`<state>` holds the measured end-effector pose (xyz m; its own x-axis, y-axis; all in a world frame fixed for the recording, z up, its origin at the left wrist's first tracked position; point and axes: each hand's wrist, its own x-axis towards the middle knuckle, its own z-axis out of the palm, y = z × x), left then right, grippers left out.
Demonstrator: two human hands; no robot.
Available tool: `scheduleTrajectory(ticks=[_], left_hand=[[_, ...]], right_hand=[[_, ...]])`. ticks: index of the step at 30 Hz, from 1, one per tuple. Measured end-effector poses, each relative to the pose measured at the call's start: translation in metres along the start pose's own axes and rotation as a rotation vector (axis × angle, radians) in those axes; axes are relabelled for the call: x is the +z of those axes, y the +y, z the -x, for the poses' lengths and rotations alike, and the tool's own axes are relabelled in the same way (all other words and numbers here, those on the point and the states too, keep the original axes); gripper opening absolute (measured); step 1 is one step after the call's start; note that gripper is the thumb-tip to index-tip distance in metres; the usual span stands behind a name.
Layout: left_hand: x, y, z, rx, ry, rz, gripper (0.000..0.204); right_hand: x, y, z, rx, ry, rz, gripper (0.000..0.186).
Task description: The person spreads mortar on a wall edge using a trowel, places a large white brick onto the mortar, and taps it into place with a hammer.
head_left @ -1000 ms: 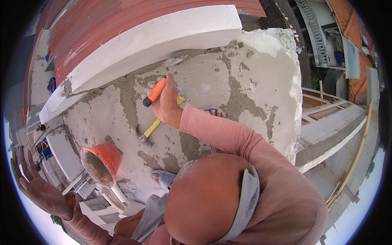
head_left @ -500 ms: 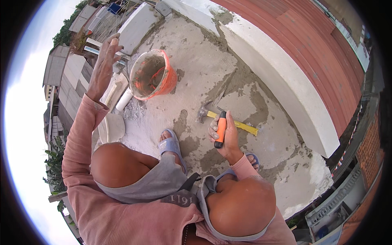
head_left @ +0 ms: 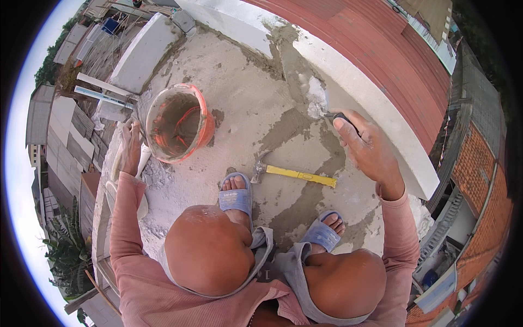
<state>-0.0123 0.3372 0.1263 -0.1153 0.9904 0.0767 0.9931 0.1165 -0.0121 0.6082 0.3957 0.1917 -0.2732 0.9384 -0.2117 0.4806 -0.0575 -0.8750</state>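
My right hand (head_left: 370, 144) is wrapped round the handle of a trowel, held low beside the white wall. Most of the grip is hidden by the hand, but its black end shows. The trowel's pale, shiny blade (head_left: 316, 98) lies over the wet mortar where floor meets wall. My left hand (head_left: 131, 147) is at the left rim of an orange bucket (head_left: 205, 128), fingers curled against it; their tips are partly hidden. Grey mortar coats the bucket's inside. Between my feet and the wall, a claw hammer (head_left: 297, 174) with a yellow handle lies on the floor.
A low white wall (head_left: 362, 90) runs along the right, with a red metal roof (head_left: 348, 38) beyond it. White pipes (head_left: 103, 90) lie past the bucket at left. Wet mortar patches (head_left: 289, 128) mark the concrete floor. Rooftops drop away on both outer sides.
My right hand has carried the trowel from above the hammer out to the right, by the wall. My raised left hand has come down to the bucket's rim. The view has shifted.
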Motion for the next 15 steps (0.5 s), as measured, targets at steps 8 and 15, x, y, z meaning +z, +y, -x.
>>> scheduleTrajectory(ticks=[8,15], left_hand=[[0.055,0.027,-0.035,-0.341,0.161,0.739,0.066],[0.063,0.035,-0.001,-0.499,0.19,1.274,0.061]], right_hand=[[-0.029,-0.023,-0.104,-0.033,0.055,0.759,0.038],[-0.018,-0.077,-0.067,0.474,0.031,0.3,0.04]])
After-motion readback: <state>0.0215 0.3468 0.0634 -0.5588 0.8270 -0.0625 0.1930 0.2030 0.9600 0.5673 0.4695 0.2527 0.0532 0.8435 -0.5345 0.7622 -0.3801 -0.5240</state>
